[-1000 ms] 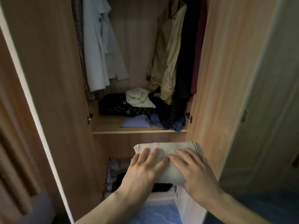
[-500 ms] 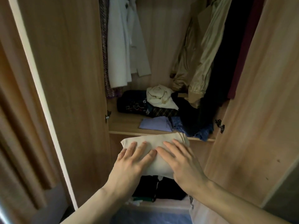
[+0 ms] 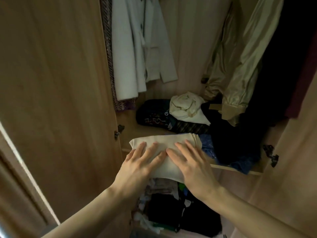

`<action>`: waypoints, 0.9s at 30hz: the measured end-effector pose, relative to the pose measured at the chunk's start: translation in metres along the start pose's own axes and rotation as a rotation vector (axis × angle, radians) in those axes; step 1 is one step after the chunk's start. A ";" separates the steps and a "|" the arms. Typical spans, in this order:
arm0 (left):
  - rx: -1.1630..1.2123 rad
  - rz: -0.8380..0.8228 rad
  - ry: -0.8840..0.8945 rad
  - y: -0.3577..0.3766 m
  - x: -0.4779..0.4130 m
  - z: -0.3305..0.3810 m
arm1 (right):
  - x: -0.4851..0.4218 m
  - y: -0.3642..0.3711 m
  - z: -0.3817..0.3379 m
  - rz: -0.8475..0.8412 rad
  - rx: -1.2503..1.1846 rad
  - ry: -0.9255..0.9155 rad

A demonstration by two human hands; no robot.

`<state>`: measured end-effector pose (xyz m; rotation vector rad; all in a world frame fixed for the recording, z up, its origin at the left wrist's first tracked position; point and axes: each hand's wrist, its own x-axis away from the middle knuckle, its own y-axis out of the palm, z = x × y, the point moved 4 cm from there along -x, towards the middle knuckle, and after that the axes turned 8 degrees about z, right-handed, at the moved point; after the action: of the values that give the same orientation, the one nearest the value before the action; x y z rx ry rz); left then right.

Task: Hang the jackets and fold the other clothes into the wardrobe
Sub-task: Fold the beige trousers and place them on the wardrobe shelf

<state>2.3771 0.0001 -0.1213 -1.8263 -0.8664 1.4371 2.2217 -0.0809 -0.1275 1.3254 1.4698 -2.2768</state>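
Observation:
A folded cream garment [image 3: 164,141] lies across the front edge of the wardrobe shelf [image 3: 231,167], its near half still out over the lower compartment. My left hand [image 3: 140,164] and my right hand [image 3: 190,164] lie side by side on top of it, fingers straight and spread, thumbs hidden beneath the cloth, pinching it. A white jacket [image 3: 137,48] hangs at the back left. At the right hang a beige jacket [image 3: 240,66] and darker garments.
On the shelf lie a black printed garment [image 3: 152,114], a crumpled cream piece [image 3: 185,107] and blue cloth [image 3: 240,164] draping over the edge. A mixed pile of clothes [image 3: 180,212] fills the lower compartment. Open wooden doors [image 3: 60,83] flank both sides, with a hinge [image 3: 271,154] at the right.
Both hands carried the folded cream garment up and forward, from below the shelf edge onto its front. The view moved closer to the wardrobe.

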 end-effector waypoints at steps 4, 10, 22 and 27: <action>-0.008 -0.037 -0.009 0.023 -0.023 -0.007 | -0.006 0.040 0.024 -0.061 -0.061 0.027; -0.016 -0.083 -0.026 0.073 -0.050 -0.032 | -0.024 0.100 0.047 -0.126 -0.090 0.029; 0.111 0.046 -0.091 0.148 -0.124 -0.126 | -0.119 0.203 0.083 -0.163 -0.012 -0.037; 0.133 0.007 -0.057 0.186 -0.139 -0.156 | -0.139 0.249 0.088 -0.206 -0.079 0.007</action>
<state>2.5239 -0.2336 -0.1677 -1.6985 -0.7738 1.5204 2.3827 -0.3255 -0.1837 1.2118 1.7538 -2.3071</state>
